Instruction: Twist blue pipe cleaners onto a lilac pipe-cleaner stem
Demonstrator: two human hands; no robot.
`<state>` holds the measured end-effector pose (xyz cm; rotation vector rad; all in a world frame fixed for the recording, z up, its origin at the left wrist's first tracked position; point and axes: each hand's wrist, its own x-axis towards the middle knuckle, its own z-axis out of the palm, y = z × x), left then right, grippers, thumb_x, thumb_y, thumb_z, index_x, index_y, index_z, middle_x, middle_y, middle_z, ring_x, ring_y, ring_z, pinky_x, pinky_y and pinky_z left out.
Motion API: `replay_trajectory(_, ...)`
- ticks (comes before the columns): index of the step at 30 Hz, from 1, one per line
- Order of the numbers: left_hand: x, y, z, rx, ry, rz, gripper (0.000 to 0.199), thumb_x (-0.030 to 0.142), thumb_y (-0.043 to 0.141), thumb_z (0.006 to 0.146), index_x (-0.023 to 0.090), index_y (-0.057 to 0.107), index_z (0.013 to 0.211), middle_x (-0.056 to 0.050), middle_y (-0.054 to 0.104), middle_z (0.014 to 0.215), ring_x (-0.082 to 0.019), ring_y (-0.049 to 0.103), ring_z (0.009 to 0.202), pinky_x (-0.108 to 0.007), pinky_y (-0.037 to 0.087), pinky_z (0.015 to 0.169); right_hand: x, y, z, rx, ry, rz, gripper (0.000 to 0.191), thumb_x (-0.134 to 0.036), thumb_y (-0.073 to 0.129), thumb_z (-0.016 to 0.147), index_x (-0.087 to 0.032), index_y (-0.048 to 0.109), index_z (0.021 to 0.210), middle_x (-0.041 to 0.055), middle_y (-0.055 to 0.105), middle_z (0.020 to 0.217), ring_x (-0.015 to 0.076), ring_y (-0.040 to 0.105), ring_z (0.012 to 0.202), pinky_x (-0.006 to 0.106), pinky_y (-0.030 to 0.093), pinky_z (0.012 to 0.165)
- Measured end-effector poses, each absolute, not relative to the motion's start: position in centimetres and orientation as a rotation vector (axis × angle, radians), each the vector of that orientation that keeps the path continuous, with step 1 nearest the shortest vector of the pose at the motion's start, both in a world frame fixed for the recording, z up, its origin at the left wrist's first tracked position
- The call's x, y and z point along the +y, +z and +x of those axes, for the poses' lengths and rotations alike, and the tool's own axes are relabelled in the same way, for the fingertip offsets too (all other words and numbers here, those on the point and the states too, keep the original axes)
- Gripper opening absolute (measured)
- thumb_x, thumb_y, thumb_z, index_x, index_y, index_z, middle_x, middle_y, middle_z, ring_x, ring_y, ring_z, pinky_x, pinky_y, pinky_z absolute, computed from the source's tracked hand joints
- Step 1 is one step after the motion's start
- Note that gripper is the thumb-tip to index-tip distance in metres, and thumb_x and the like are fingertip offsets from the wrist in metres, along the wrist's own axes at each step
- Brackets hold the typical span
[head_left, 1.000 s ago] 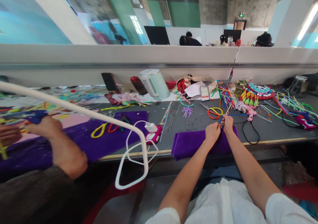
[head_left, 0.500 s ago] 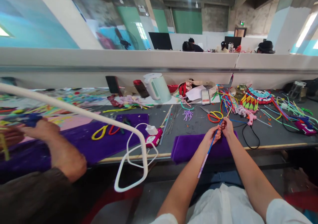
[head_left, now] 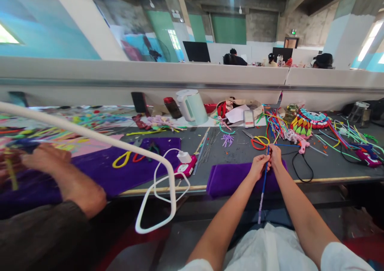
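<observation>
Above a folded purple cloth [head_left: 225, 179], my left hand [head_left: 260, 166] pinches a thin blue stem [head_left: 264, 183] whose lower part is wrapped in pale lilac. My right hand [head_left: 275, 155] touches my left at the stem's upper end, its fingers closed round it. The stem hangs almost upright towards my lap. Just beyond my hands lie scissors [head_left: 260, 142] with red and yellow handles. A small lilac bundle [head_left: 227, 139] rests left of them, and a pink glue gun [head_left: 303, 143] with a black cord lies to the right.
A co-worker's hand [head_left: 48, 157] works at the left over purple cloth. A white curved lamp arm [head_left: 120, 141] crosses the left foreground. Behind stand a kettle [head_left: 193, 107] and a jar [head_left: 291, 113], near colourful stems [head_left: 274, 123]. A pink power strip [head_left: 186, 167] sits mid-table.
The blue stem has swung from a slant to nearly upright, its lilac end moving right. My hands have shifted slightly down and right. The co-worker's hand has moved a little.
</observation>
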<state>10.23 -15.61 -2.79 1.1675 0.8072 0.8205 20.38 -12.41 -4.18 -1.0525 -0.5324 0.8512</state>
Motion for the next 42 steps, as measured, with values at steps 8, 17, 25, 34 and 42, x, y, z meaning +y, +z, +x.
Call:
replay_trajectory(8, -15.2, -1.9, 9.5, 1.356, 0.857, 2.108, 0.025, 0.040, 0.054, 0.078, 0.019, 0.058, 0.065, -0.011, 0.063, 0.072, -0.025, 0.060, 0.082, -0.030, 0.037, 0.068, -12.7, -3.9, 20.1, -0.589, 0.535, -1.159, 0.014, -0.026, 0.062, 0.061, -0.018, 0.053, 0.053, -0.0082, 0.045, 0.046, 0.0072, 0.036, 0.046, 0.019, 0.029, 0.044)
replay_trajectory(17, -15.1, -2.5, 9.4, 1.283, 0.847, 2.131, 0.037, 0.044, 0.045, 0.083, 0.019, 0.055, 0.058, -0.010, 0.061, 0.065, -0.022, 0.059, 0.072, -0.027, 0.033, 0.062, -12.4, -4.3, 20.1, -0.519, 0.698, -1.125, 0.021, -0.030, 0.062, 0.061, -0.019, 0.047, 0.051, -0.0086, 0.042, 0.041, 0.0057, 0.032, 0.038, 0.019, 0.024, 0.037)
replay_trajectory(25, -13.3, -2.8, 9.6, 0.926, 0.838, 1.437, 0.041, 0.053, 0.056, 0.072, 0.015, 0.055, 0.056, 0.002, 0.048, 0.040, -0.007, 0.034, 0.034, -0.021, 0.021, 0.040, -12.0, -4.5, 20.7, -0.448, 0.933, -1.001, 0.028, -0.039, 0.061, 0.064, -0.019, 0.045, 0.051, -0.0070, 0.041, 0.040, 0.0053, 0.034, 0.033, 0.018, 0.023, 0.031)
replay_trajectory(34, -13.1, -2.8, 10.5, 0.627, 0.756, 0.918, 0.044, 0.057, 0.065, 0.063, 0.016, 0.048, 0.062, 0.007, 0.038, 0.039, -0.003, 0.027, 0.029, -0.019, 0.020, 0.034, -11.2, -3.8, 21.1, -0.459, 0.987, -0.974, 0.022, -0.034, 0.057, 0.065, -0.020, 0.044, 0.054, -0.0068, 0.041, 0.043, 0.0054, 0.033, 0.033, 0.019, 0.027, 0.032)
replay_trajectory(42, -13.0, -2.7, 10.3, 0.922, 0.862, 1.256, 0.044, 0.058, 0.055, 0.071, 0.015, 0.052, 0.063, 0.003, 0.046, 0.044, -0.007, 0.035, 0.036, -0.022, 0.023, 0.041, -9.6, -3.8, 20.4, -0.555, 0.743, -1.110, 0.021, -0.031, 0.060, 0.061, -0.020, 0.044, 0.053, -0.0093, 0.037, 0.040, 0.0057, 0.029, 0.035, 0.021, 0.023, 0.037)
